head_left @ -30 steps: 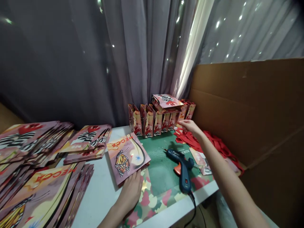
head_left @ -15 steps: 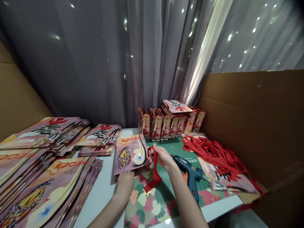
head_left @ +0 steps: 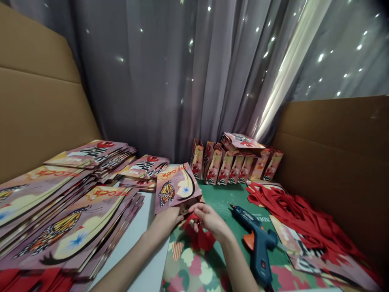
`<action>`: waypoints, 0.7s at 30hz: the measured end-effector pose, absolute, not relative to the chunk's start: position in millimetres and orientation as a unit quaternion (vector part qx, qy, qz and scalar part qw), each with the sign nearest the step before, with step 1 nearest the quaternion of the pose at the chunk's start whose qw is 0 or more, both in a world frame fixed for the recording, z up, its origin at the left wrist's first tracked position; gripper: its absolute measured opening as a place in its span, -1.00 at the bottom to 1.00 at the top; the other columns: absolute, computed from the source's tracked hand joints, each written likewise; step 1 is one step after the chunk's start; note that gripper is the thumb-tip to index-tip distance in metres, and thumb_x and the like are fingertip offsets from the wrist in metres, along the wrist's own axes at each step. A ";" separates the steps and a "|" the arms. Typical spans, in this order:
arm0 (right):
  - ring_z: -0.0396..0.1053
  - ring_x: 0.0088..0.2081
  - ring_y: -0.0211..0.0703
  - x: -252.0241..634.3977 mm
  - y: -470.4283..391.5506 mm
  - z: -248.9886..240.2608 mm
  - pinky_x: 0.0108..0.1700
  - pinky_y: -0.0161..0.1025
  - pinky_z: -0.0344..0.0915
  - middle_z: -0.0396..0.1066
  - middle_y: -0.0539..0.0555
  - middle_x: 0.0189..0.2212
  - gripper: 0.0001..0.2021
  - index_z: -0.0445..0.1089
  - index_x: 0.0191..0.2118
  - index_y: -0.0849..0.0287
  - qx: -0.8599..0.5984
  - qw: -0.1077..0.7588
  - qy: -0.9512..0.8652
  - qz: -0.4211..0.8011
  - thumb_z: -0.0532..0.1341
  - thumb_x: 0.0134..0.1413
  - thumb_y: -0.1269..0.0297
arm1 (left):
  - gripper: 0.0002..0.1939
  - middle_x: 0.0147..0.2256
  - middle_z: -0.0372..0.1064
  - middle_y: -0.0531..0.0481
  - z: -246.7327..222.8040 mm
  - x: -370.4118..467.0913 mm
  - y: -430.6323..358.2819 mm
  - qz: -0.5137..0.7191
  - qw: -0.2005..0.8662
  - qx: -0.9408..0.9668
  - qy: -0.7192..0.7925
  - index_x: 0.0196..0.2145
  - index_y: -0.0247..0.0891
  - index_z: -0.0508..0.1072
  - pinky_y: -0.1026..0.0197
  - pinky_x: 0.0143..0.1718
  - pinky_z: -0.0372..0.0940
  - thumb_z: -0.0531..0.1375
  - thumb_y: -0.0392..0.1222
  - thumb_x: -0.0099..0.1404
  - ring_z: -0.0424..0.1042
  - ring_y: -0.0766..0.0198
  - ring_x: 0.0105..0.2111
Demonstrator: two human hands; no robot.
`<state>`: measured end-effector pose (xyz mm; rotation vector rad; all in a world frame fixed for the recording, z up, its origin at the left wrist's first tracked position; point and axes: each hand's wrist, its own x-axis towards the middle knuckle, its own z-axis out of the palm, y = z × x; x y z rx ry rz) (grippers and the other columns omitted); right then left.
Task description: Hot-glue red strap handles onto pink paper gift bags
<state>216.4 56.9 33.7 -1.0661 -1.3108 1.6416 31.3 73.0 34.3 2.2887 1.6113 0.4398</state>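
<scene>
A small printed paper bag (head_left: 176, 184) with a butterfly and "MECCA" lettering lies tilted, its opening toward me. At the near edge of that bag, my left hand (head_left: 167, 218) is closed on the rim, the fingertips partly hidden. My right hand (head_left: 209, 219) pinches a red ribbon (head_left: 202, 238) just in front of the opening, and the ribbon hangs in a loose loop below the fingers. To the right of it, a dark blue glue gun (head_left: 258, 243) with an orange trigger rests on a green printed sheet (head_left: 219, 198).
Stacks of flat printed bags (head_left: 69, 227) cover the left, with red ribbons (head_left: 36, 280) at the near corner. Several upright bags (head_left: 225, 168) stand at the back. A red ribbon heap (head_left: 291, 215) lies right. Cardboard walls (head_left: 337, 150) flank the table; a curtain (head_left: 146, 89) hangs behind.
My right hand has moved down and nearer the bag's opening, bunching the ribbon. My left hand has shifted to the opening's edge. The view has turned slightly left.
</scene>
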 end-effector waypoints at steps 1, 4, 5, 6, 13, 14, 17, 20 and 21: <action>0.26 -0.65 -0.34 214.3 56.9 30.6 -0.59 -0.38 0.06 0.34 -0.12 -0.64 -0.42 0.40 -0.24 0.19 -0.431 0.377 -0.516 0.637 0.34 -0.19 -0.27 | -0.74 -0.11 0.53 -0.08 34.5 30.8 73.4 0.148 0.162 0.804 0.552 -0.10 -0.15 0.49 0.23 -0.15 0.29 0.12 -0.08 0.31 0.50 0.08 -0.10; 0.25 -0.64 -0.38 208.4 57.3 21.0 -0.60 -0.40 0.06 0.36 -0.09 -0.60 -0.49 0.43 -0.30 0.23 -0.451 0.349 -0.531 0.626 0.42 -0.24 -0.13 | -0.72 -0.08 0.52 -0.10 33.2 27.6 76.2 0.128 0.183 0.807 0.547 -0.08 -0.18 0.46 0.23 -0.17 0.29 0.07 -0.08 0.36 0.50 0.09 -0.07; 0.27 -0.62 -0.37 206.7 57.5 17.8 -0.59 -0.40 0.11 0.36 -0.08 -0.58 -0.54 0.43 -0.35 0.24 -0.455 0.340 -0.535 0.626 0.45 -0.28 -0.04 | -0.72 -0.10 0.52 -0.13 32.4 25.9 77.1 0.120 0.184 0.803 0.553 -0.10 -0.21 0.46 0.21 -0.19 0.28 0.07 -0.08 0.35 0.50 0.07 -0.09; 0.29 -0.60 -0.36 204.8 57.8 14.7 -0.56 -0.40 0.16 0.36 -0.07 -0.58 -0.59 0.42 -0.39 0.24 -0.461 0.335 -0.535 0.624 0.47 -0.30 0.05 | -0.73 -0.13 0.52 -0.16 31.8 24.1 77.7 0.113 0.183 0.798 0.563 -0.12 -0.25 0.47 0.19 -0.21 0.28 0.07 -0.09 0.34 0.50 0.04 -0.11; 0.44 -0.53 -0.25 185.9 63.2 -5.8 -0.58 -0.38 0.22 0.42 -0.04 -0.48 -0.67 0.35 -0.26 0.20 -0.499 0.370 -0.498 0.606 0.38 -0.14 0.17 | -0.84 -0.27 0.49 -0.15 36.9 14.7 75.0 0.078 0.176 0.786 0.587 -0.25 -0.31 0.44 0.22 -0.38 0.16 0.06 -0.30 0.31 0.48 0.10 -0.28; 0.42 -0.54 -0.25 183.3 64.5 -8.0 -0.58 -0.38 0.21 0.42 -0.03 -0.52 -0.67 0.36 -0.29 0.22 -0.497 0.367 -0.503 0.604 0.39 -0.15 0.14 | -0.83 -0.26 0.49 -0.15 38.3 14.4 74.7 0.078 0.173 0.787 0.587 -0.25 -0.32 0.44 0.22 -0.37 0.16 0.05 -0.33 0.31 0.47 0.11 -0.27; 0.35 -0.60 -0.28 177.9 68.4 -12.7 -0.55 -0.37 0.19 0.36 -0.07 -0.65 -0.62 0.35 -0.43 0.22 -0.493 0.370 -0.518 0.593 0.41 -0.20 0.02 | -0.81 -0.23 0.47 -0.17 40.7 14.6 75.1 0.079 0.162 0.789 0.588 -0.24 -0.32 0.43 0.22 -0.32 0.15 0.04 -0.39 0.30 0.45 0.09 -0.21; 0.32 -0.64 -0.31 175.0 70.8 -15.8 -0.54 -0.34 0.19 0.34 -0.10 -0.62 -0.52 0.31 -0.46 0.20 -0.485 0.385 -0.520 0.588 0.42 -0.28 -0.11 | -0.81 -0.23 0.46 -0.16 41.3 16.0 75.8 0.077 0.155 0.789 0.590 -0.24 -0.32 0.42 0.23 -0.33 0.14 0.02 -0.40 0.31 0.44 0.11 -0.23; 0.32 -0.65 -0.31 174.3 71.1 -16.7 -0.55 -0.33 0.19 0.34 -0.10 -0.61 -0.50 0.30 -0.46 0.19 -0.482 0.386 -0.522 0.588 0.42 -0.32 -0.14 | -0.81 -0.23 0.46 -0.16 41.6 16.5 75.8 0.076 0.153 0.789 0.591 -0.24 -0.32 0.42 0.23 -0.33 0.13 0.02 -0.40 0.31 0.43 0.11 -0.23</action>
